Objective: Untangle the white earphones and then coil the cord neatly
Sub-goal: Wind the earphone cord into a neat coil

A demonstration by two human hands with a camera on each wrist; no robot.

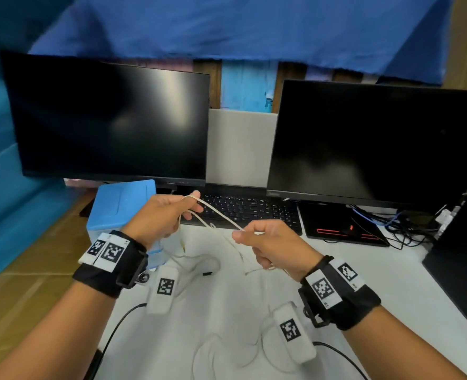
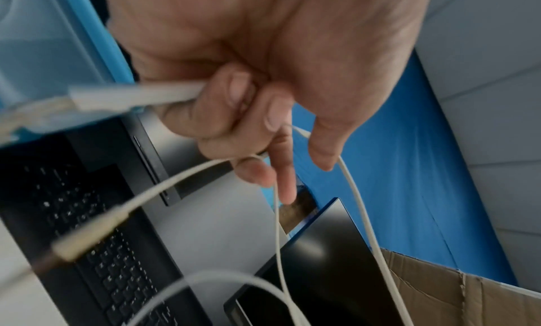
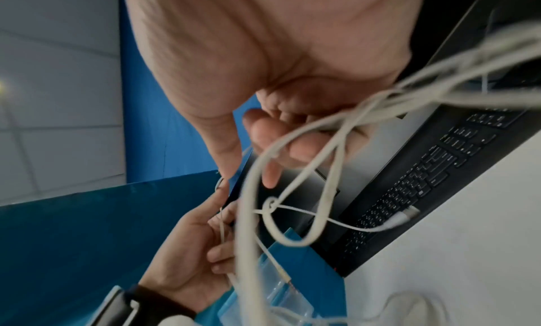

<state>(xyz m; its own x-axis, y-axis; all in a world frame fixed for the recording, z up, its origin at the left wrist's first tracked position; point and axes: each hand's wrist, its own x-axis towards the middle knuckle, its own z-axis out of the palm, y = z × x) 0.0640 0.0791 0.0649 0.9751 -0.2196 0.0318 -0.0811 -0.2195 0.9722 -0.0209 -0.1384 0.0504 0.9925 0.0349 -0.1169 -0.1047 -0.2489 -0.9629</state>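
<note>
Left hand [image 1: 159,215] grip, right hand [image 1: 270,244] grip — both clasp white earphones [image 1: 221,216]; tangled; no legible writing.

Both forearms reach forward side by side, each with a black wrist strap bearing white marker tags. The left hand [image 1: 162,215] is raised a little higher, back of the hand up, its index finger stretched forward and the other fingers [image 2: 234,104] curled into the palm, with the cord [image 1: 221,215] looped over the index finger and gripped in the curl. The right hand [image 1: 273,245] sits slightly lower and nearer the body, thumb side up, with thumb and index finger pinching the cord and the remaining fingers [image 3: 281,136] folded around more strands. The hands are near each other but apart, linked only by the taut cord between them.
</note>
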